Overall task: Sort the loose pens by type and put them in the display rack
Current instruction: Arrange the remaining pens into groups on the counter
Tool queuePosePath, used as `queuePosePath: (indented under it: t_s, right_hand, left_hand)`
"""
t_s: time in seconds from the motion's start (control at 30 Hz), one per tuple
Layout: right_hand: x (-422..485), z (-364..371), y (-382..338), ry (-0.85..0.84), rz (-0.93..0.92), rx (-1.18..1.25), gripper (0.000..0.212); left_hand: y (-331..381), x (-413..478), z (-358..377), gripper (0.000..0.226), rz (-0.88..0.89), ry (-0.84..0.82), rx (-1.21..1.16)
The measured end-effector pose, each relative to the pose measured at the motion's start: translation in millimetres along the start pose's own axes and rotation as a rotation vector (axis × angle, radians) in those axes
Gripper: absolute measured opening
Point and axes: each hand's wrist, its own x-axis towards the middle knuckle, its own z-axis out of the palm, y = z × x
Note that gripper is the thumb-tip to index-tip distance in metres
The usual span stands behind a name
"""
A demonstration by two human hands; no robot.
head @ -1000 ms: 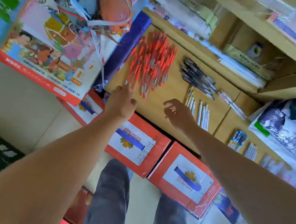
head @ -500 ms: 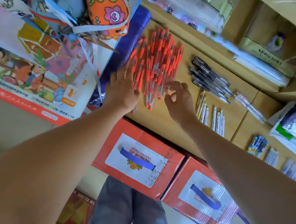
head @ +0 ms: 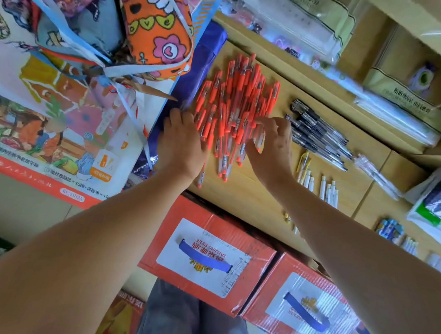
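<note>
I'm closing in on the red pens (head: 236,106) now: L hand (head: 181,141) pressing flat on left side, R hand (head: 270,145) curling over right, grip unclear. Prob. bunching them for rack.

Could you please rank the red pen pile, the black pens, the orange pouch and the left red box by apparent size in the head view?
1. left red box, though it sits nearer the camera
2. red pen pile and orange pouch, about alike
3. black pens
</note>
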Motion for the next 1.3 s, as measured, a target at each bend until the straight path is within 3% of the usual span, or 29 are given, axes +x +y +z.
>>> queuePosePath:
  t_s: [0.2,0.53,0.83,1.13,1.3]
  right_hand:
    - [4.3,9.1,1.5,-0.046,0.065,0.012,0.059]
    - [0.4,8.6,9.4,-0.03,0.059,0.013,0.049]
    - [-4.8,5.3,12.9,-0.03,0.078,0.03,0.042]
    - [-10.6,2.4,18.9,-0.043,0.083,0.08,0.036]
    - [0.1,5.9,12.6,0.006,0.173,0.055,0.027]
  left_hand:
    - [0.2,1.7,4.8,0.053,-0.007,-0.045,-0.028]
    - [0.4,-3.7,7.0,0.035,-0.078,-0.143,-0.054]
    - [0.8,-4.0,8.3,0.05,-0.057,-0.147,0.106]
    - [0.0,2.7,5.5,0.036,-0.038,-0.147,0.141]
    - [-5.2,5.5,5.6,0.039,-0.013,-0.122,0.099]
